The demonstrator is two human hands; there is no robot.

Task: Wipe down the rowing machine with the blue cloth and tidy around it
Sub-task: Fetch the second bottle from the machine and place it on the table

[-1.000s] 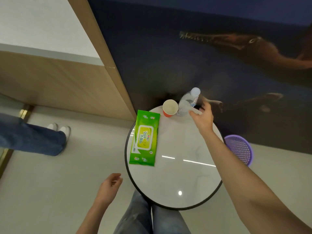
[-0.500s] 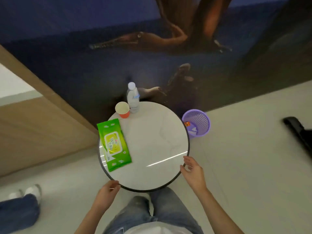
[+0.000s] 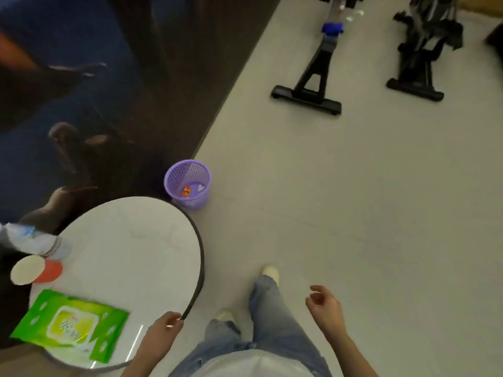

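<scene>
- Your left hand [image 3: 163,331] sits at the near rim of the counter [image 3: 130,240] with its fingers curled. You cannot tell whether they grip the rim.
- Your right hand [image 3: 325,308] hangs over the floor, fingers loosely curled, holding nothing.
- A green wipes pack [image 3: 72,323] lies at the counter's near-left edge. A paper cup [image 3: 35,269] and a water bottle [image 3: 32,242] are at its left edge.
- A purple basket [image 3: 187,183] stands on the floor just past the far edge.
- The blue cloth [image 3: 332,28] lies on the rowing machine [image 3: 313,80], well apart from you.
</scene>
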